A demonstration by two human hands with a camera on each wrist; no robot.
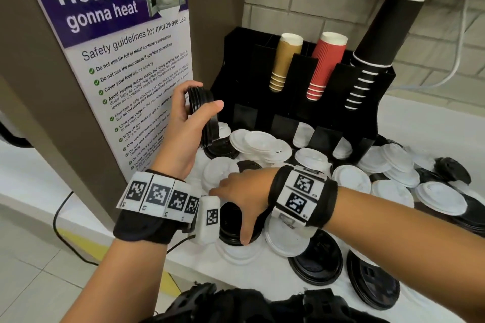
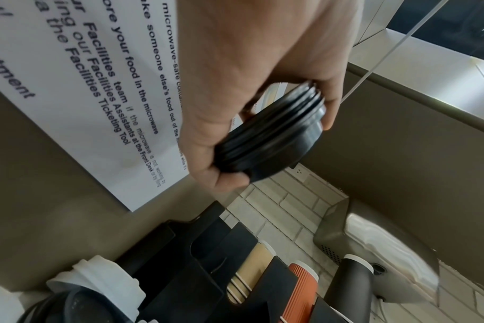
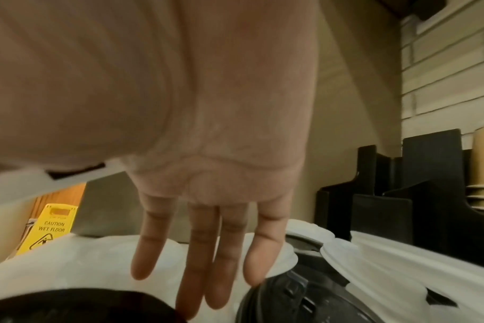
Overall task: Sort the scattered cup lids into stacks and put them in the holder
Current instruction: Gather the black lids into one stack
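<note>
My left hand (image 1: pixel 204 98) grips a short stack of black lids (image 1: pixel 200 105) on edge, raised in front of the left end of the black holder (image 1: pixel 262 81). In the left wrist view the thumb and fingers curl round the stack of black lids (image 2: pixel 274 135). Lower down, my right hand (image 1: pixel 228 215) hovers palm down over the lid pile with straight, spread fingers (image 3: pixel 202 273). Its thumb reaches the rim of a black lid (image 1: pixel 233 228) lying among white lids (image 1: pixel 262 144). The hand holds nothing.
The holder's upper slots carry brown cups (image 1: pixel 284 60), red cups (image 1: pixel 325 65) and tall black cups (image 1: pixel 378 42). Several white and black lids (image 1: pixel 315 262) cover the white counter (image 1: pixel 425 123) up to its front edge. A panel with a microwave poster (image 1: pixel 126 60) stands close on the left.
</note>
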